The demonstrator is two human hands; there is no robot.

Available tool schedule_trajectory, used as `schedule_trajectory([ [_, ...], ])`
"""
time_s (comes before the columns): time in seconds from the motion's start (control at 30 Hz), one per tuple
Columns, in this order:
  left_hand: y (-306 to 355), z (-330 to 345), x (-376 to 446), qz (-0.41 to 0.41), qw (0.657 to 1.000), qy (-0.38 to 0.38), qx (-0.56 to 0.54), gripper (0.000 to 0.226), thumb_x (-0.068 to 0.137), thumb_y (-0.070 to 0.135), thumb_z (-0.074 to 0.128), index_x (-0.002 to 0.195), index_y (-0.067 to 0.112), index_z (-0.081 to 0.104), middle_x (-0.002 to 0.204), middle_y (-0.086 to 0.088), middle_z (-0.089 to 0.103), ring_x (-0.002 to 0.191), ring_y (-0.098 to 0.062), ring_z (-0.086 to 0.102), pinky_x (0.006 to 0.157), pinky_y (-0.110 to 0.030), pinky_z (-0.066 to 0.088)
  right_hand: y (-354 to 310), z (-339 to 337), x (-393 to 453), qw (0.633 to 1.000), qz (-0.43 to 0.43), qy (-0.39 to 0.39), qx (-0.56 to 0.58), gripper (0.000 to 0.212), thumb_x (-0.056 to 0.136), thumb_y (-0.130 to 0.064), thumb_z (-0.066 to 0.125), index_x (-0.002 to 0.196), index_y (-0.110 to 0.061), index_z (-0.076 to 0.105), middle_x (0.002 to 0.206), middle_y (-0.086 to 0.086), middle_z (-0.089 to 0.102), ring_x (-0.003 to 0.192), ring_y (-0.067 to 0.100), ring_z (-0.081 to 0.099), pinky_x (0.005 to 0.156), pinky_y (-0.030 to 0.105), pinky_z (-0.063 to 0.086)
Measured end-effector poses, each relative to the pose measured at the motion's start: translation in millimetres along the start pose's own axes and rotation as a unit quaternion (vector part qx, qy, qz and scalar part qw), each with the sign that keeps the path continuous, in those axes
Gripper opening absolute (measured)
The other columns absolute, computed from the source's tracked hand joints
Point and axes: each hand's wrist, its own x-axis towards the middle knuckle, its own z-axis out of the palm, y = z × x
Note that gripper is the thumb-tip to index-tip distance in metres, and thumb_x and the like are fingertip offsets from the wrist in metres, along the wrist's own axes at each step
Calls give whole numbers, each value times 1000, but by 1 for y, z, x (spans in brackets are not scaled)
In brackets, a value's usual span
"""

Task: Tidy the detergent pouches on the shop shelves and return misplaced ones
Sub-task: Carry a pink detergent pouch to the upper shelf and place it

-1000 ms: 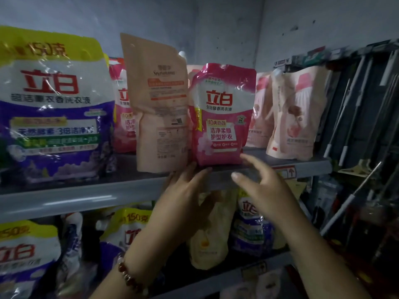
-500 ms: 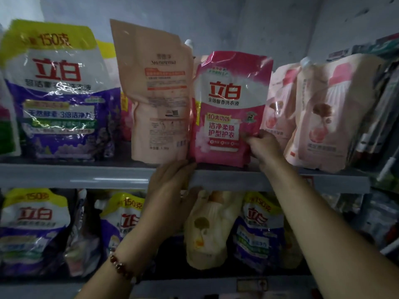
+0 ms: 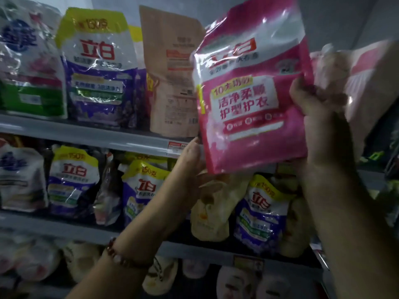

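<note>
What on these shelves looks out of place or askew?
The tan pouch on the top shelf stands back side out among front-facing purple pouches. On the middle shelf, a cream pouch slumps between purple ones. The pink pouch, gripped by the right hand, is tilted off the shelf.

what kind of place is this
Most likely a shop's laundry aisle: metal shelves stacked in tiers, a price tag on the shelf edge, and rows of identical purple pouches. The right hand holds a pink pouch.
</note>
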Motion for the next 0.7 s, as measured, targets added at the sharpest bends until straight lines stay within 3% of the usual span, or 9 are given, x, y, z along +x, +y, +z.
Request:
schedule_trajectory([
  [0.07, 3, -3, -23, 12, 995, -35, -95, 57, 84, 61, 49, 127, 27, 62, 132, -12, 64, 118, -32, 64, 94, -51, 54, 10, 6, -30, 997, 52, -64, -1, 25, 90, -40, 61, 102, -21, 71, 95, 2, 77, 81, 19, 74, 75, 35, 60],
  [0.13, -4, -12, -52, -12, 992, -3, -123, 57, 73, 56, 65, 117, 19, 68, 121, -15, 70, 107, -34, 69, 83, -47, 58, 25, 19, -64, 989, 94, -108, 27, 18, 87, -32, 63, 96, -20, 73, 90, 6, 77, 76, 22, 75, 65, 31, 60],
  [0.23, -28, -42, -89, -54, 985, 91, -136, 65, 71, 38, 78, 126, 10, 58, 112, -19, 72, 95, -36, 72, 74, -45, 60, 54, 42, -109, 977, 158, -130, 63, 18, 78, -32, 68, 93, -25, 74, 90, 10, 76, 77, 31, 74, 66, 41, 59],
  [0.37, -37, -88, -142, -24, 979, 180, -89, 55, 87, 21, 68, 136, 5, 50, 121, -26, 67, 108, -44, 67, 85, -52, 57, 93, 69, -155, 952, 261, -153, 52, 23, 82, -29, 68, 105, -23, 71, 96, 7, 77, 85, 27, 74, 72, 41, 60],
  [0.47, -33, -115, -184, -19, 979, 199, -32, 41, 94, 8, 62, 134, 7, 52, 120, -23, 68, 109, -41, 67, 88, -51, 56, 118, 90, -189, 910, 359, -206, 36, 30, 83, -27, 66, 111, -17, 69, 106, 9, 75, 96, 24, 72, 89, 43, 55],
  [0.57, -34, -135, -223, -46, 974, 218, 50, 39, 92, 6, 62, 130, 12, 52, 117, -16, 71, 107, -33, 69, 88, -46, 58, 141, 114, -225, 860, 437, -253, 67, 40, 86, -34, 60, 122, -18, 65, 117, 8, 71, 108, 25, 68, 96, 46, 50],
  [0.63, -36, -143, -245, -66, 965, 231, 102, 45, 89, 9, 68, 131, 17, 53, 115, -9, 72, 104, -26, 71, 86, -41, 58, 156, 129, -253, 821, 509, -238, 101, 46, 83, -44, 59, 120, -18, 67, 117, 10, 71, 109, 28, 67, 99, 50, 49],
  [0.7, -42, -152, -266, -86, 957, 226, 160, 56, 88, 12, 72, 137, 26, 48, 119, -1, 71, 106, -17, 70, 85, -34, 58, 170, 143, -283, 782, 573, -214, 123, 47, 82, -51, 55, 112, -19, 70, 115, 13, 71, 107, 29, 68, 92, 49, 53],
])
